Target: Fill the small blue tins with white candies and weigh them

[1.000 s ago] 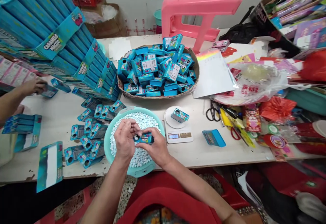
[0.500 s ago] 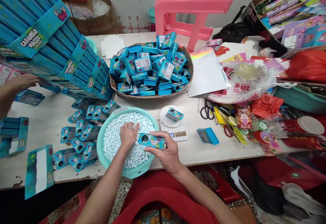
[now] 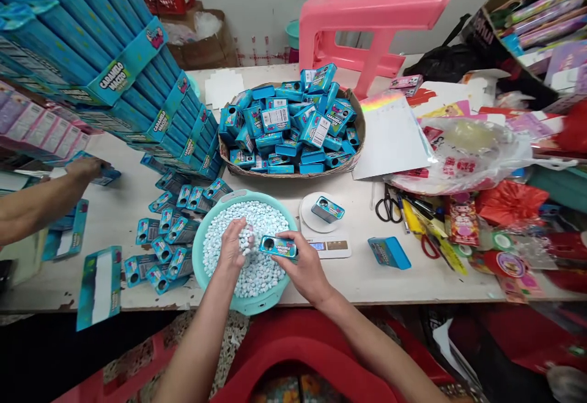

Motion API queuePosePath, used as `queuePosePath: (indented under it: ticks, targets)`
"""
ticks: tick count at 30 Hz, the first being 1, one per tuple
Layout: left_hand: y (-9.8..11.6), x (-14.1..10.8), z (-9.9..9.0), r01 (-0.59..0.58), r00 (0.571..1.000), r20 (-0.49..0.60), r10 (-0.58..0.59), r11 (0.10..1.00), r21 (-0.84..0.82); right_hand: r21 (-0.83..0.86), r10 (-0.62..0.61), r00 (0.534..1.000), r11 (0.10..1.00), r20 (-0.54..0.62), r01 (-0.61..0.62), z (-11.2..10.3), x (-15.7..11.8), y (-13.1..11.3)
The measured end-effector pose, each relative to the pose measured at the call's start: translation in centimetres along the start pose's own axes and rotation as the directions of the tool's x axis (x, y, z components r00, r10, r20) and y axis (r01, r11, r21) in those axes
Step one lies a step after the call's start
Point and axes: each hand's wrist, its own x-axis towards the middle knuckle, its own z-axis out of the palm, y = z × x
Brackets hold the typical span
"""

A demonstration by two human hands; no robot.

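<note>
My right hand (image 3: pixel 303 265) grips a small blue candy box (image 3: pixel 278 246) with a round hole in its top, held over the turquoise basin (image 3: pixel 260 303). Cupped beside it, my left hand (image 3: pixel 233 247) holds some pale blue-white candies (image 3: pixel 247 239) above the heap of loose candies (image 3: pixel 265 273). To the right, another blue box (image 3: pixel 327 209) stands on the round plate of a white scale (image 3: pixel 340 246) with a lit display. Several similar boxes (image 3: pixel 182 229) stand left of the basin. A cardboard tray (image 3: pixel 293 173) piled with blue boxes lies behind.
Stacked blue display cartons (image 3: pixel 114 79) rise at the left, where a co-worker's hand (image 3: pixel 87 169) touches a blue box. One blue box (image 3: pixel 389 252) lies right of the scale. Scissors (image 3: pixel 389 207), pens and plastic bags crowd the right side. A pink stool (image 3: pixel 373 5) stands behind.
My left hand has lifted out of the candy heap with candies in it and turned toward the box. The view has shifted, and the co-worker's arm has moved farther over the table.
</note>
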Motion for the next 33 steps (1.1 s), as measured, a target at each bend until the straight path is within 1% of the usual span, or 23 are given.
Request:
queuePosePath:
  ticks: [2, 3, 6, 9, 12, 16, 20, 23, 28, 30, 33]
  targets:
    - [2.0, -1.4, 0.7, 0.006, 0.999, 0.038, 0.002, 0.978, -0.207, -0.045, -0.018, 1.0, 0.999, 0.006, 0.019, 0.6, 0.1, -0.1]
    - [2.9, -2.1, 1.1, -0.019, 0.999, 0.041, 0.03, 0.966, -0.258, -0.068, -0.028, 1.0, 0.997, 0.008, 0.029, 1.0, 0.2, -0.1]
    - [4.5, -3.6, 2.3, -0.123, 0.991, 0.014, 0.133, 0.946, -0.299, -0.126, -0.061, 0.997, 0.99, 0.037, 0.065, 2.2, 0.4, -0.6]
    - [4.8, -4.3, 2.9, -0.219, 0.974, -0.007, 0.226, 0.932, -0.289, -0.159, -0.084, 0.994, 0.983, 0.066, 0.094, 3.0, 0.4, -1.3]
    - [4.9, -4.6, 2.9, -0.305, 0.952, -0.064, 0.298, 0.919, -0.252, -0.173, -0.092, 0.995, 0.98, 0.042, 0.098, 3.2, 0.4, -1.8]
    - [5.1, -4.5, 2.8, -0.299, 0.954, -0.078, 0.289, 0.93, -0.212, -0.175, -0.096, 0.995, 0.98, 0.012, 0.097, 3.2, 0.5, -1.9]
    - [5.2, -4.5, 2.8, -0.357, 0.934, -0.095, 0.345, 0.918, -0.172, -0.184, -0.113, 0.994, 0.977, -0.005, 0.111, 3.1, 0.7, -2.0]
    - [5.2, -4.6, 2.8, -0.349, 0.937, -0.069, 0.342, 0.924, -0.155, -0.193, -0.128, 0.992, 0.973, -0.012, 0.123, 3.1, 0.8, -2.1]
    - [4.8, -4.9, 3.0, -0.387, 0.922, -0.04, 0.385, 0.917, -0.096, -0.188, -0.124, 0.992, 0.975, -0.004, 0.121, 3.2, 0.7, -2.1]
    - [4.7, -5.0, 3.2, -0.392, 0.92, -0.046, 0.39, 0.916, -0.081, -0.18, -0.132, 0.991, 0.975, -0.004, 0.13, 3.3, 0.5, -2.2]
    - [4.8, -5.2, 3.4, -0.416, 0.909, -0.072, 0.411, 0.907, -0.063, -0.166, -0.151, 0.988, 0.976, -0.035, 0.144, 3.2, 0.1, -2.3]
